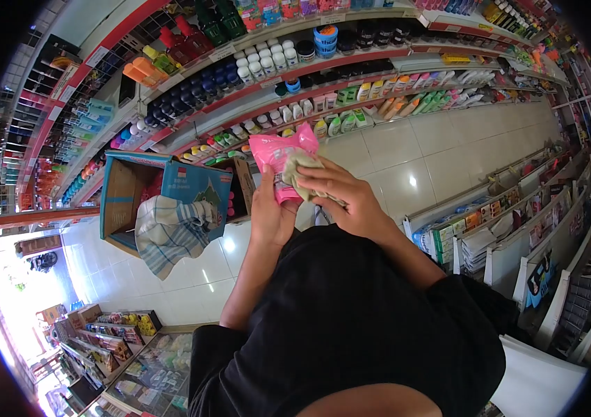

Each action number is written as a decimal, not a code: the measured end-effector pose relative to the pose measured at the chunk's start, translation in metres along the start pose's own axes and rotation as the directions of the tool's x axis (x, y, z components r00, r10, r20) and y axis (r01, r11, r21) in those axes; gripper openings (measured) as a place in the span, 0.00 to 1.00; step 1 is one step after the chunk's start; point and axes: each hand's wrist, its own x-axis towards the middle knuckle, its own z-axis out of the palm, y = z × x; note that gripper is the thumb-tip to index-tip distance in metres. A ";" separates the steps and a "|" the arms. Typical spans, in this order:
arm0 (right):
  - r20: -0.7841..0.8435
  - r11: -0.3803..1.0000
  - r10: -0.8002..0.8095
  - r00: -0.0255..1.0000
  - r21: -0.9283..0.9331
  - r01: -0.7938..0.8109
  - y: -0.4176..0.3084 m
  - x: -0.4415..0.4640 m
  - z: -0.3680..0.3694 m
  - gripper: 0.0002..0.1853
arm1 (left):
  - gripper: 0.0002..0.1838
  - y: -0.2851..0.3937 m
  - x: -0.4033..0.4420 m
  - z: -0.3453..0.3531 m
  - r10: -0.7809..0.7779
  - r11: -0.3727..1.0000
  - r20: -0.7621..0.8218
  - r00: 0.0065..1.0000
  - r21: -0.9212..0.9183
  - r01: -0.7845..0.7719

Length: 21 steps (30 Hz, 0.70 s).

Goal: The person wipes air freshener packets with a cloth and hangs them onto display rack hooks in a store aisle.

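Where the left hand [271, 212] grips: lower left part of the pink packet [271, 149], fingers closed on it, thumb upright along its edge.
Right hand [354, 201]: grip closed on the pale cloth [298, 172], fingers pressing it against the right side of the packet face.
Pink packet: held up between both hands, in front of the black shirt [351, 299]; upper corners exposed, printing partly covered by the cloth.
Blue carton [195, 182]: open, to the left of the left hand, apart from it; pink-red items visible inside.
Checked cloth [170, 233]: white and blue, draped over the carton edge and hanging down.
Brown carton [243, 184]: adjoining the blue carton on the side toward the left hand; pink items inside.
Shelves [358, 57]: beyond the hands, bearing rows of bottles and jars.
Floor [417, 170]: glossy pale tiles.
Display racks [490, 260]: right side, holding packaged goods.
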 end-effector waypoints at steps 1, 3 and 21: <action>-0.041 1.000 0.009 0.999 0.016 -0.009 0.007 -0.007 -0.001 0.21 | 0.22 -0.001 0.003 -0.006 -0.031 0.999 0.017 0.999 -0.033 0.032; -0.097 0.992 0.123 0.988 0.033 -0.120 0.031 -0.023 -0.011 0.20 | 0.21 -0.001 0.006 -0.011 0.000 0.995 -0.046 0.999 -0.103 -0.004; -0.336 0.982 0.161 0.928 -0.040 -0.185 0.030 -0.007 0.006 0.15 | 0.18 -0.029 0.004 0.006 0.082 0.997 -0.037 0.996 0.005 -0.082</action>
